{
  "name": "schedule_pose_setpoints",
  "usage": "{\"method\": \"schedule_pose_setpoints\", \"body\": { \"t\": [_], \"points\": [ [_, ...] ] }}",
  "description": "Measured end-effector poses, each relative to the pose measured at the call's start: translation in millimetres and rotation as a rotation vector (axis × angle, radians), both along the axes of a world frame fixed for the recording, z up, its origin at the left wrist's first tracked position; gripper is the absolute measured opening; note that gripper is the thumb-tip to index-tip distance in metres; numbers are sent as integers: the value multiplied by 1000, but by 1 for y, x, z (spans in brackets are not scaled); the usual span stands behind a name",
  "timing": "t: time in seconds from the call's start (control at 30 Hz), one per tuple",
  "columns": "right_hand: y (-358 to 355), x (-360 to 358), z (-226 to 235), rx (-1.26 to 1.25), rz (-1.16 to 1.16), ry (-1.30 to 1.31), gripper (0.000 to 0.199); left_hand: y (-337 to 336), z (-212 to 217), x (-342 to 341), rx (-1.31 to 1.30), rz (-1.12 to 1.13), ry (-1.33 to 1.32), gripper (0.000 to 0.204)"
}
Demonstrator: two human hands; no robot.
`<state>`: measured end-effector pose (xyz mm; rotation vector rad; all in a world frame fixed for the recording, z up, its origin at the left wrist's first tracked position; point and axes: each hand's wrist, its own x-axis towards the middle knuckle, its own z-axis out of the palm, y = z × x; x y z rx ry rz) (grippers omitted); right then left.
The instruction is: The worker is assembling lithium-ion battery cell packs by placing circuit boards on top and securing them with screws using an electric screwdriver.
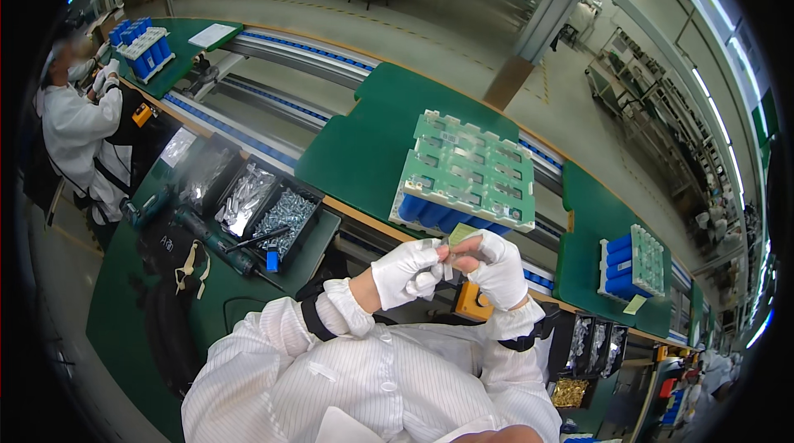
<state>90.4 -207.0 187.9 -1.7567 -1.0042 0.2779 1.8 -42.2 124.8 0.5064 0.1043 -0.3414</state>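
Note:
My left hand (405, 274), in a white glove with bare fingertips, is closed in a pinch. Close against it, my right hand (499, 272) is gloved the same way, thumb and forefinger pinched. Between the fingertips of both shows a small shiny strip (449, 268), partly hidden; its exact kind is unclear. Just beyond the hands stands a battery pack (467, 170) of blue cells with a pale green and white top plate. A yellow-green paper slip (461, 234) shows at its near edge, right above my fingers.
Left of me, black bins hold metal strips (247, 196) and screws (285, 218), beside a power screwdriver (211, 238). Another battery pack (633, 265) stands at right on the conveyor line. A co-worker (83, 124) handles a pack at far left. More parts bins (594, 348) lie at lower right.

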Motion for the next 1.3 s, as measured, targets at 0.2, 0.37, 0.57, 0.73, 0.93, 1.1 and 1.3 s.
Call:
{"method": "schedule_pose_setpoints", "body": {
  "t": [0.2,0.37,0.57,0.73,0.93,1.1,1.3],
  "points": [
    [1,14,15,86,-38,-320,11,-7,3,-1,-23,-81,92,25],
    [-18,76,12,-156,-482,-206,12,-6,-2,1,-61,-33,138,26],
    [-34,115,-8,-333,-384,-329,17,-5,-5,2,-67,-34,140,25],
    [-38,125,-13,-395,-285,-407,20,-3,-9,2,-53,-28,97,24],
    [-31,115,-4,-370,-422,-364,26,3,-16,-3,-7,21,21,26],
    [-29,109,1,-434,-405,-472,27,13,-18,-8,49,40,8,25],
    [-47,55,6,-280,-510,-522,27,45,-21,-27,97,175,29,21]
  ]
}}
